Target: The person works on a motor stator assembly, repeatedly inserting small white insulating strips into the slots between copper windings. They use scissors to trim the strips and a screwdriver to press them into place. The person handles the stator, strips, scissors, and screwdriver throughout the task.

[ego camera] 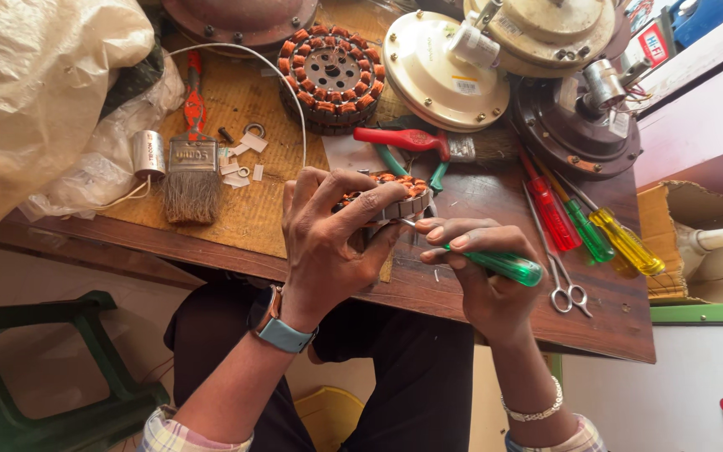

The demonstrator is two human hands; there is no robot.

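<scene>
My left hand (328, 243) grips a round motor stator (395, 194) with copper-orange windings and a metal rim, holding it tilted above the front of the wooden bench (495, 293). In my right hand (479, 276) is a green-handled screwdriver (508, 266), its thin shaft pointing left and its tip touching the stator's rim just under my left fingers. A watch with a light blue strap sits on my left wrist, a metal bracelet on my right.
A second wound stator (332, 75) and a paintbrush (192, 163) lie further back, next to a small silver capacitor (149, 152). Fan motor housings (445, 67) crowd the back right. Red, green and yellow screwdrivers (596, 226), scissors (558, 280) and red-handled pliers (407, 141) lie to the right. Plastic bag (35, 92) at left.
</scene>
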